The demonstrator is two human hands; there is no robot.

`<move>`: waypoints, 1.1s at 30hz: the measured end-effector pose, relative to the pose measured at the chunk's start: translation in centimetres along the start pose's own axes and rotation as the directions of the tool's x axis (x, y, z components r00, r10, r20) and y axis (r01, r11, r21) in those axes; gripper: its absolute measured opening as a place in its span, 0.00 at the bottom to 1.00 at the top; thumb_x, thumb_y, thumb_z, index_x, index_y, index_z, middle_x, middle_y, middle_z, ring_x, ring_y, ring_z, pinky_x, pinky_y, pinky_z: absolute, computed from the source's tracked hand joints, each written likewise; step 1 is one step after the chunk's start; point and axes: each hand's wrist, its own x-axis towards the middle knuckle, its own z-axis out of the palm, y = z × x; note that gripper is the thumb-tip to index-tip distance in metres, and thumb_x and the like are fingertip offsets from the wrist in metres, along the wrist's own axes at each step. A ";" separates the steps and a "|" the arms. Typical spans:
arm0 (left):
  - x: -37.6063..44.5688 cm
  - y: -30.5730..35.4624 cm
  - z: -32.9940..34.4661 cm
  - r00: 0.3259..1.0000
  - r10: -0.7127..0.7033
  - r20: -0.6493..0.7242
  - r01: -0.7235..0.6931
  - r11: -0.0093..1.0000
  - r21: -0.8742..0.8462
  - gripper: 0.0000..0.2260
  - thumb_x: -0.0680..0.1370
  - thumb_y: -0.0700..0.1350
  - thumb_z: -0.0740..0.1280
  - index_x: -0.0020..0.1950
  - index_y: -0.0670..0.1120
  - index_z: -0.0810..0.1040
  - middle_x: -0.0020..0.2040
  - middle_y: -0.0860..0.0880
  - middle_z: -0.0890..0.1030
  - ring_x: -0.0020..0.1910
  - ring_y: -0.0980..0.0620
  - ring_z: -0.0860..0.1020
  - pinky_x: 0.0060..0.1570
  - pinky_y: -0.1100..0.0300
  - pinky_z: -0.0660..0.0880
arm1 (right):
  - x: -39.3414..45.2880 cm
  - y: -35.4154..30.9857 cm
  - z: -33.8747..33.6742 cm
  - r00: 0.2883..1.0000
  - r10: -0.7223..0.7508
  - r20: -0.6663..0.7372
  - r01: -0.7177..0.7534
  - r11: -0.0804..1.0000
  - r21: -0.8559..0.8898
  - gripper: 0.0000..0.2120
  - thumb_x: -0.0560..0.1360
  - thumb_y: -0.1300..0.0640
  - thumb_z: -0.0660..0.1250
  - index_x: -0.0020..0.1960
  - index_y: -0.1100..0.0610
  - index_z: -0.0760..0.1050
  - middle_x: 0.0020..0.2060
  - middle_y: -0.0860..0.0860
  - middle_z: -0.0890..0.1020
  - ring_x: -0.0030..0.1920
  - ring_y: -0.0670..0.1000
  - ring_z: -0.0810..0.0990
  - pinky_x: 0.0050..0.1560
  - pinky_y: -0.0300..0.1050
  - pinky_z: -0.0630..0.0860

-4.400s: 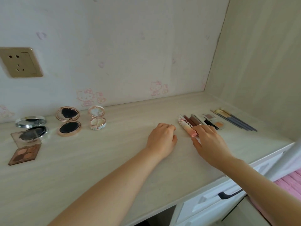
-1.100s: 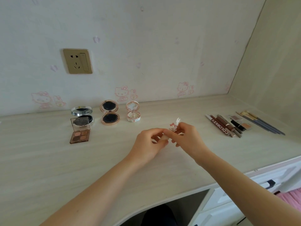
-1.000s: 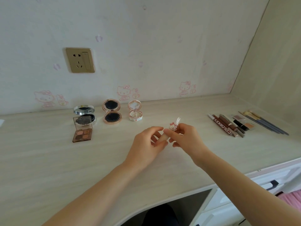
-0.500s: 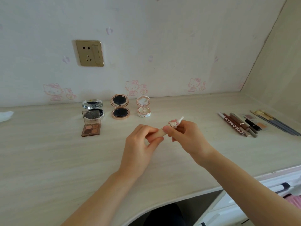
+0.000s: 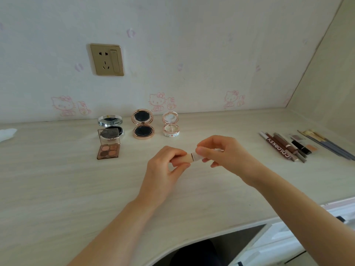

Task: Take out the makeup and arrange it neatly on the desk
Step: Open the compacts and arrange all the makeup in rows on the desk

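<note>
From the head view, you hold a small peach lip tube (image 5: 189,158) above the middle of the desk (image 5: 57,189), clear of its surface. Your left hand (image 5: 163,169) pinches the peach body between thumb and fingertips; your right hand (image 5: 224,152) has its fingers curled round the pale cap end, so both hands are closed on the one tube. A dark seam shows where cap meets body; whether the cap is fully seated cannot be told.

Along the back edge sit three open compacts: a silver one (image 5: 109,124), a rose-gold one (image 5: 142,124) and a small white one (image 5: 170,124). An eyeshadow palette (image 5: 108,148) lies just in front of the silver one. Near the right edge, a row of pencils and brushes (image 5: 288,146) lies side by side, well apart from your hands.

The step in hand looks like closing or checking the tube before setting it down. Keep the body steady with the left hand, push or twist the cap straight along the tube's axis, not at an angle. Then lay it parallel to the pencils or in line with the compacts, and lower it gently so it does not roll.
</note>
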 end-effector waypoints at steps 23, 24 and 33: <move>0.0 -0.6 0.0 0.999 0.035 0.030 -0.034 0.998 -0.052 0.10 0.70 0.39 0.75 0.50 0.45 0.80 0.46 0.54 0.79 0.47 0.54 0.79 0.47 0.57 0.76 | 0.2 0.6 0.1 0.991 -0.082 0.104 0.115 0.922 -0.371 0.05 0.71 0.47 0.70 0.41 0.47 0.77 0.33 0.42 0.80 0.32 0.41 0.76 0.33 0.33 0.72; 0.0 -0.5 0.0 0.999 0.032 0.034 -0.030 0.998 -0.059 0.10 0.70 0.39 0.75 0.50 0.45 0.81 0.46 0.54 0.79 0.47 0.54 0.79 0.47 0.57 0.76 | 0.2 0.6 -0.1 0.989 -0.107 0.105 0.139 0.918 -0.371 0.06 0.69 0.50 0.72 0.42 0.46 0.75 0.34 0.41 0.79 0.31 0.41 0.74 0.33 0.33 0.71; 0.1 -0.4 -0.1 1.000 0.017 0.006 -0.016 0.996 -0.086 0.12 0.70 0.38 0.76 0.49 0.48 0.80 0.46 0.56 0.79 0.47 0.53 0.79 0.48 0.57 0.77 | 0.0 0.5 -0.2 0.999 -0.009 0.053 0.020 0.978 -0.207 0.12 0.70 0.42 0.70 0.46 0.49 0.75 0.38 0.46 0.81 0.31 0.44 0.78 0.31 0.37 0.72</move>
